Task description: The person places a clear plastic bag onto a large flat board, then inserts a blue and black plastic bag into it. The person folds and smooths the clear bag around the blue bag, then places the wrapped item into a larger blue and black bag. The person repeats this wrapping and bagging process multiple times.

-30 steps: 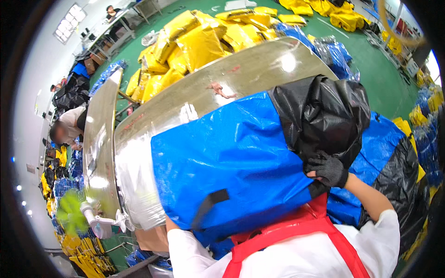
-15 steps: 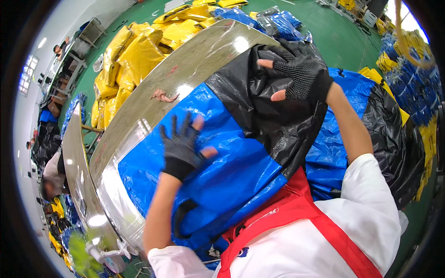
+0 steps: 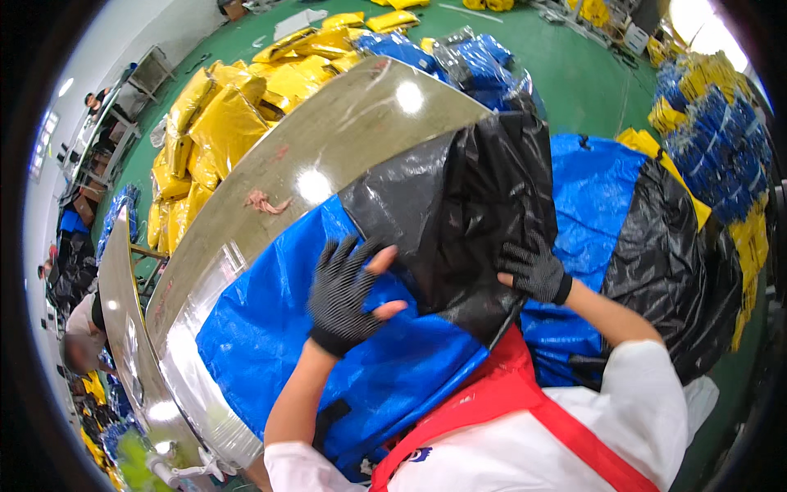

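Observation:
A large blue and black tarpaulin sheet [image 3: 279, 287] lies spread over the near part of the table, its near edge against my red apron. My left hand [image 3: 348, 291], in a dark patterned glove with bare thumb and fingertip, is over the blue part with its fingers spread. At the right edge of the black part, my right hand [image 3: 534, 269] lies with its fingers stretched out over the material. Neither hand grips anything that I can see. Wrinkles run across the black part between the hands.
The shiny table [image 3: 328, 123] shows a pinkish scrap [image 3: 267, 202] on its top. Yellow packages [image 3: 229, 123] and blue wrapped packages [image 3: 475, 61] are heaped beyond it. More blue and black sheeting [image 3: 656, 230] hangs at my right. A person [image 3: 82, 336] is at the far left.
My right hand has come back toward me from the far black part to its right edge. My left hand has shifted right. The black part now lies flatter.

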